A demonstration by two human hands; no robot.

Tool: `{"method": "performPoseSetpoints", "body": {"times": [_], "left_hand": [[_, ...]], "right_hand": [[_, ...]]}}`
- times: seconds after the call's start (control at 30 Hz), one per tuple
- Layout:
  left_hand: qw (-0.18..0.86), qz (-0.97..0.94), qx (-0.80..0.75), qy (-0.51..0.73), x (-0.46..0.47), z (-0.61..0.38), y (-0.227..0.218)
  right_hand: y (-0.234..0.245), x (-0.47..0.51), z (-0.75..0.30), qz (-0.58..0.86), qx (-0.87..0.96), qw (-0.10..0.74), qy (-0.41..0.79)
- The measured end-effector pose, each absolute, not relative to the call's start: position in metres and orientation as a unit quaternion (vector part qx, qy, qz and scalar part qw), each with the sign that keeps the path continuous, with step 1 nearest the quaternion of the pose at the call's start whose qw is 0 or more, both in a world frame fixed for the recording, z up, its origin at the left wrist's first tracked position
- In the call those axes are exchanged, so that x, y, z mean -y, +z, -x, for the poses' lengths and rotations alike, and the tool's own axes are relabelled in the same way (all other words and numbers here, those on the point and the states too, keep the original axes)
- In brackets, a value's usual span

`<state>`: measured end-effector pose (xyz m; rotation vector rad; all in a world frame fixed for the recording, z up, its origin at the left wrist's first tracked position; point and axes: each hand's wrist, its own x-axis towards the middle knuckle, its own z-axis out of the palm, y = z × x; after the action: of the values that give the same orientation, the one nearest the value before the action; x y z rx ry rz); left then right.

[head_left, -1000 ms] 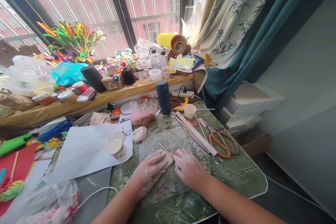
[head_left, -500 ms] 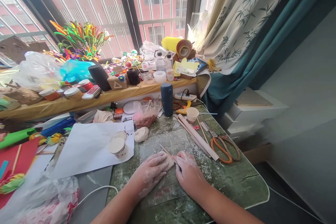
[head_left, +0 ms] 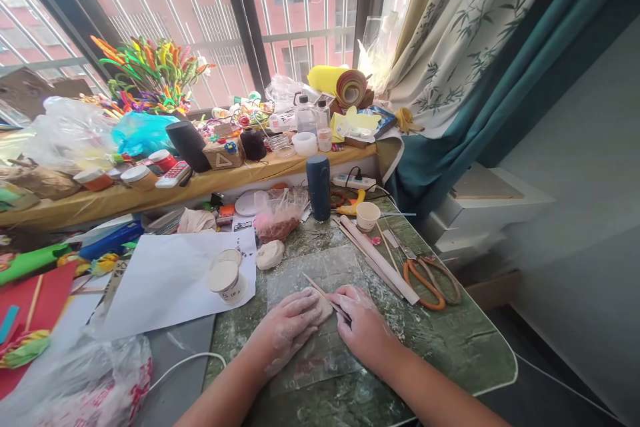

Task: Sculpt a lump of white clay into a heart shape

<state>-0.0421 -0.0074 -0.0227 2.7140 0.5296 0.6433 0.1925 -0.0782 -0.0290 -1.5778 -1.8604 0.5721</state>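
A flattened piece of pale dough (head_left: 324, 310) lies on a clear plastic sheet (head_left: 320, 263) in front of me. My left hand (head_left: 290, 321), dusted white, rests with outstretched fingers on the dough's left side. Between the fingers of my right hand (head_left: 361, 317) is a thin pointed wooden stick (head_left: 317, 285). The stick crosses the dough's upper edge, its tip toward the upper left. Part of the dough is hidden under my left fingers. Beyond the sheet sits a rounded lump of pale dough (head_left: 270, 255).
Paper cups (head_left: 224, 278) stand on a white paper (head_left: 170, 280) at left. To the right lie a pale rolling rod (head_left: 380, 259), thin sticks and orange-handled scissors (head_left: 423, 283). A dark blue bottle (head_left: 319, 188) and another paper cup (head_left: 368, 215) stand farther back.
My right hand has shifted slightly, its fingers now turned so that more of the stick's near end shows. My left hand stays on the dough.
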Motion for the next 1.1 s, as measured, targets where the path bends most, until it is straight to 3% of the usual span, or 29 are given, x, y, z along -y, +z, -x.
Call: {"method": "performPoseSetpoints", "body": {"times": [1.1], "left_hand": [[0.165, -0.938, -0.198, 0.232, 0.015, 0.034, -0.003]], "right_hand": [[-0.038, 0.086, -0.192, 0.474, 0.805, 0.334, 0.124]]}}
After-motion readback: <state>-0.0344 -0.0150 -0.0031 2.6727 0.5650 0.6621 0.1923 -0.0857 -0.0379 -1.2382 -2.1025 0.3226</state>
